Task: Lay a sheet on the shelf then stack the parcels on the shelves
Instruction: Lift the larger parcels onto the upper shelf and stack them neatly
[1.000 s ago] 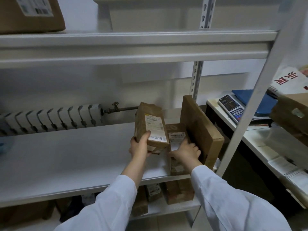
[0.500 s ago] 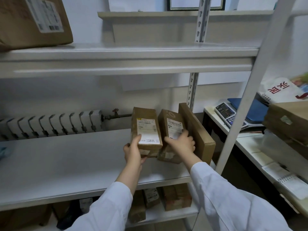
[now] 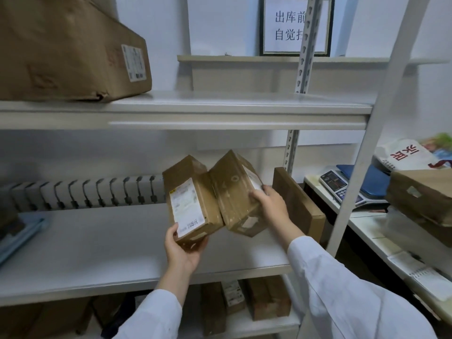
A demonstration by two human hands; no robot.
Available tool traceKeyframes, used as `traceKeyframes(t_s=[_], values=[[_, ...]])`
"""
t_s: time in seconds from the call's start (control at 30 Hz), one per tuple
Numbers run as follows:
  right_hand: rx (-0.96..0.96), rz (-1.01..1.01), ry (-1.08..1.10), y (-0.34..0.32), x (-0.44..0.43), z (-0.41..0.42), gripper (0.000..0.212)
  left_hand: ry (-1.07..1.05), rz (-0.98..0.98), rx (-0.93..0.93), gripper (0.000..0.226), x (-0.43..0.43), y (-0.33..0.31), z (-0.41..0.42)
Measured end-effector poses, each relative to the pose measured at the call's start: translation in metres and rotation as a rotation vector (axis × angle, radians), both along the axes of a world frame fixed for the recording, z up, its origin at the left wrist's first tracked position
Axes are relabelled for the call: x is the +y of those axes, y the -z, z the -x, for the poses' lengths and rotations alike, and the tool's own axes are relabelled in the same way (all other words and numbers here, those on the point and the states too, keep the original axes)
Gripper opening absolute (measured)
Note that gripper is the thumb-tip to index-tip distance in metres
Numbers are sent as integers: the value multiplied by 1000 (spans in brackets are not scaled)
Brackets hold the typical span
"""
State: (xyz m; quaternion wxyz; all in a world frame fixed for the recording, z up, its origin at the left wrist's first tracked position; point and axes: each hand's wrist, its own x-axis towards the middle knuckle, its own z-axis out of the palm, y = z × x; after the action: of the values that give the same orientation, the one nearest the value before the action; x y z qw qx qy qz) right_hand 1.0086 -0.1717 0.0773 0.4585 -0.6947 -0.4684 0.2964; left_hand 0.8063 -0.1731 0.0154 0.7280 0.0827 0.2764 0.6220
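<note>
Two small brown parcels hang side by side in the air above the middle shelf (image 3: pixel 97 243). My left hand (image 3: pixel 182 250) grips the bottom of the left parcel (image 3: pixel 190 204), which carries a white label on its front. The right parcel (image 3: pixel 232 192) is tilted, and my right hand (image 3: pixel 270 204) holds its right side. The two parcels touch along their inner edges. A flat brown parcel (image 3: pixel 297 204) leans on edge at the right end of the middle shelf. A large brown box (image 3: pixel 68 47) sits on the upper shelf (image 3: pixel 220 104) at the left.
A white upright post (image 3: pixel 367 152) runs diagonally at the right. Beyond it a side table (image 3: pixel 367 226) carries a scale (image 3: pixel 342 189), a blue item, papers and a brown box (image 3: pixel 423 199). Several parcels stand on the lower shelf (image 3: pixel 264 324). A blue item (image 3: pixel 17 236) lies at the shelf's left end.
Both hands have lifted the two parcels off the middle shelf and upward. The right parcel has tilted more, and the view has risen toward the upper shelf.
</note>
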Motion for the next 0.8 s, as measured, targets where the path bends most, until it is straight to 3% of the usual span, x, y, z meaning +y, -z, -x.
traceKeyframes(t_s=[0.1, 0.23, 0.47, 0.63, 0.8], values=[[-24, -81, -93, -21, -19, 25, 75, 106, -78, -92, 55, -13, 3, 33], [-64, -174, -208, -47, -42, 54, 83, 219, -151, 0, 97, -31, 12, 74], [-173, -247, -320, -77, -56, 79, 90, 377, -260, 183, 100, -61, 5, 121], [-146, -274, -344, -101, -69, 95, 84, 323, -296, 331, 89, -69, -18, 148], [-200, -275, -354, -110, -76, 109, 76, 270, -295, 322, 89, -73, -34, 171]])
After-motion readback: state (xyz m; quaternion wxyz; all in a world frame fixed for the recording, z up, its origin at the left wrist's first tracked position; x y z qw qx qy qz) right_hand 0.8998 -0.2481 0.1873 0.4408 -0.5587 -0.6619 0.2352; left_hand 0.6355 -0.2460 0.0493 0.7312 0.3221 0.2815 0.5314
